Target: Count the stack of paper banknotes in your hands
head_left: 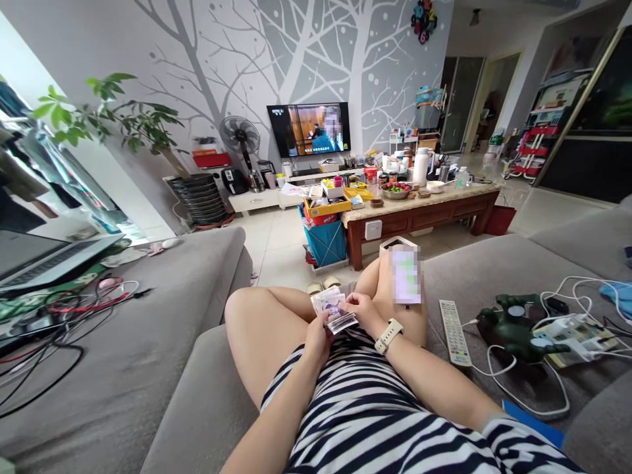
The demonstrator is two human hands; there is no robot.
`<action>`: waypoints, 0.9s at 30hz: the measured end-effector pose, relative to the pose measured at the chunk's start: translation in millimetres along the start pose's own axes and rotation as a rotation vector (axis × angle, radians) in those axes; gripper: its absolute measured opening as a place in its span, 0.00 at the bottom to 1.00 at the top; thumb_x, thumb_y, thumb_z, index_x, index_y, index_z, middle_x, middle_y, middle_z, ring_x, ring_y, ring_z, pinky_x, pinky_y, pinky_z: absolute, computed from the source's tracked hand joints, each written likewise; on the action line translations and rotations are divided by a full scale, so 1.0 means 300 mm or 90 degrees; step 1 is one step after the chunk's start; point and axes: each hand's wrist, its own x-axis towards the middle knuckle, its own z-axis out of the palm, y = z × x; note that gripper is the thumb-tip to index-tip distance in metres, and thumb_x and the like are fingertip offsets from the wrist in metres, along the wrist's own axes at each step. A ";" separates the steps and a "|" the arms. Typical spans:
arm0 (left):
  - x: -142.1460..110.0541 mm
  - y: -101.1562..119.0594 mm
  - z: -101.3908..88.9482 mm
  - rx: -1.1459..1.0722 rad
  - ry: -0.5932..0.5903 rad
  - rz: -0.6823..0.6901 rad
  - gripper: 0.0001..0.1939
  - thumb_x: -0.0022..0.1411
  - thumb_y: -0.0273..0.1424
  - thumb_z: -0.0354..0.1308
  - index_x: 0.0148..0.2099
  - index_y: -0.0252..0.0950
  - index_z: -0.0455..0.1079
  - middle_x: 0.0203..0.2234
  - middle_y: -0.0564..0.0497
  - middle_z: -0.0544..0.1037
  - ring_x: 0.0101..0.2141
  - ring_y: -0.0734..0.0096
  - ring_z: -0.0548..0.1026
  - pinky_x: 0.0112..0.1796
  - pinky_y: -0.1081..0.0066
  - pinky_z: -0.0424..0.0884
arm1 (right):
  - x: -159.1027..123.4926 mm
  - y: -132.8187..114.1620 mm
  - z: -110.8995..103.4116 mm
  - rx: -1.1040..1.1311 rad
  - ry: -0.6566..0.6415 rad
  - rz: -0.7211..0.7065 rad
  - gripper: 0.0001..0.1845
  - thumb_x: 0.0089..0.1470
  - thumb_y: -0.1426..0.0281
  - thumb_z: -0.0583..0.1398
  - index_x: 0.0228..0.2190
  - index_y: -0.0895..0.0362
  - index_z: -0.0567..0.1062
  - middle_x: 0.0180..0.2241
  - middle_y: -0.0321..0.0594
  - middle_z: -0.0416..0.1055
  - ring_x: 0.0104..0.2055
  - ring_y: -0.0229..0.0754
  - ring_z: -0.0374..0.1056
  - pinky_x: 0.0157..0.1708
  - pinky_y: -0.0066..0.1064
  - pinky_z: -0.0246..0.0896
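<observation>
A fanned stack of small printed cards (328,303) is held low over my lap, pale with purplish pictures on them. My left hand (318,337) closes around the near left part of the stack, its thumb lying on top. At the right edge, the fingers of my right hand (363,312) are bent and pinched against the cards. A cream watch (389,336) is on my right wrist. Close to that hand, a phone with a blurred lit screen (407,276) rests on my right leg. What is printed on the cards is too small to read.
On the grey sofa to my right lie a remote control (455,332), a dark green device (516,329) and a power strip (575,339) with white cables. Tangled cables (64,322) and a laptop (44,257) are at left. Ahead stands a loaded coffee table (419,220).
</observation>
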 end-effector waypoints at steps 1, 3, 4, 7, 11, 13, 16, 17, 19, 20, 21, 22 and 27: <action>0.001 0.000 0.001 0.002 0.005 -0.003 0.16 0.58 0.33 0.57 0.45 0.28 0.72 0.29 0.43 0.80 0.26 0.69 0.78 0.30 0.69 0.75 | 0.002 0.002 -0.001 -0.003 0.003 0.002 0.20 0.38 0.56 0.67 0.20 0.57 0.67 0.19 0.30 0.61 0.22 0.35 0.55 0.24 0.28 0.51; 0.002 -0.002 0.003 0.002 0.011 -0.008 0.16 0.58 0.34 0.57 0.46 0.28 0.72 0.30 0.43 0.81 0.26 0.68 0.78 0.30 0.69 0.75 | 0.006 0.004 -0.002 -0.009 0.009 0.005 0.20 0.38 0.55 0.67 0.20 0.57 0.67 0.19 0.30 0.62 0.22 0.35 0.55 0.24 0.28 0.51; 0.002 -0.002 0.004 0.001 0.013 -0.010 0.17 0.59 0.34 0.57 0.46 0.29 0.72 0.31 0.43 0.81 0.26 0.68 0.78 0.31 0.68 0.75 | 0.007 0.005 -0.002 -0.011 0.011 0.005 0.20 0.39 0.55 0.67 0.20 0.57 0.68 0.19 0.30 0.62 0.23 0.35 0.56 0.24 0.28 0.51; 0.005 -0.004 0.005 -0.006 0.020 -0.011 0.18 0.60 0.36 0.55 0.48 0.31 0.71 0.33 0.43 0.81 0.27 0.68 0.78 0.32 0.68 0.76 | 0.006 0.002 -0.003 -0.012 0.010 0.003 0.19 0.40 0.56 0.67 0.21 0.57 0.69 0.20 0.31 0.63 0.23 0.35 0.57 0.25 0.28 0.52; 0.009 -0.001 0.007 -0.022 0.022 -0.013 0.20 0.62 0.37 0.53 0.52 0.32 0.70 0.33 0.44 0.81 0.28 0.68 0.79 0.34 0.67 0.76 | -0.009 -0.012 -0.005 -0.006 -0.003 -0.003 0.17 0.41 0.57 0.66 0.22 0.57 0.69 0.20 0.32 0.64 0.24 0.36 0.58 0.25 0.28 0.53; 0.010 0.001 0.009 -0.031 0.019 -0.016 0.20 0.62 0.37 0.52 0.53 0.32 0.69 0.33 0.44 0.80 0.28 0.67 0.79 0.34 0.65 0.77 | -0.020 -0.022 -0.007 -0.002 -0.010 -0.008 0.17 0.41 0.58 0.67 0.22 0.57 0.70 0.21 0.31 0.64 0.24 0.36 0.58 0.25 0.28 0.53; 0.011 0.004 0.013 -0.043 0.017 -0.015 0.21 0.63 0.37 0.51 0.54 0.32 0.68 0.33 0.43 0.81 0.28 0.66 0.79 0.35 0.64 0.77 | -0.032 -0.035 -0.008 0.005 -0.019 -0.012 0.18 0.40 0.58 0.67 0.22 0.57 0.69 0.20 0.30 0.63 0.24 0.35 0.57 0.26 0.28 0.53; 0.010 0.004 0.014 -0.046 0.017 -0.013 0.21 0.63 0.37 0.51 0.54 0.31 0.68 0.33 0.43 0.81 0.29 0.66 0.79 0.35 0.64 0.77 | -0.035 -0.038 -0.008 0.008 -0.022 -0.012 0.18 0.40 0.58 0.67 0.22 0.57 0.69 0.20 0.30 0.63 0.24 0.35 0.57 0.26 0.28 0.53; 0.009 0.005 0.016 -0.050 0.016 -0.011 0.20 0.63 0.36 0.51 0.53 0.31 0.69 0.34 0.42 0.81 0.30 0.65 0.79 0.36 0.64 0.77 | -0.039 -0.044 -0.008 0.015 -0.026 -0.012 0.18 0.40 0.58 0.67 0.22 0.57 0.69 0.21 0.30 0.63 0.24 0.35 0.57 0.27 0.28 0.53; 0.009 0.005 0.017 -0.051 0.016 -0.009 0.20 0.63 0.36 0.50 0.52 0.31 0.70 0.34 0.42 0.81 0.30 0.65 0.79 0.35 0.64 0.77 | -0.040 -0.045 -0.007 0.018 -0.027 -0.012 0.18 0.40 0.58 0.67 0.22 0.57 0.69 0.21 0.30 0.63 0.24 0.35 0.57 0.27 0.28 0.54; 0.008 0.005 0.019 -0.051 0.016 -0.009 0.20 0.63 0.36 0.50 0.52 0.30 0.70 0.34 0.42 0.81 0.30 0.65 0.79 0.35 0.65 0.77 | -0.041 -0.047 -0.007 0.021 -0.029 -0.011 0.18 0.40 0.58 0.68 0.22 0.57 0.69 0.21 0.31 0.63 0.24 0.35 0.57 0.27 0.28 0.54; 0.007 0.006 0.020 -0.050 0.017 -0.008 0.20 0.63 0.36 0.50 0.52 0.30 0.70 0.33 0.42 0.81 0.30 0.65 0.79 0.35 0.65 0.77 | -0.042 -0.047 -0.006 0.023 -0.031 -0.011 0.18 0.40 0.58 0.68 0.23 0.57 0.70 0.22 0.31 0.64 0.24 0.35 0.57 0.27 0.28 0.54; 0.003 0.009 0.024 -0.034 0.014 -0.004 0.20 0.62 0.36 0.51 0.51 0.30 0.71 0.32 0.43 0.81 0.28 0.67 0.79 0.34 0.67 0.77 | -0.043 -0.046 -0.005 0.042 -0.043 -0.005 0.17 0.41 0.58 0.67 0.25 0.58 0.71 0.22 0.31 0.65 0.24 0.35 0.59 0.27 0.28 0.55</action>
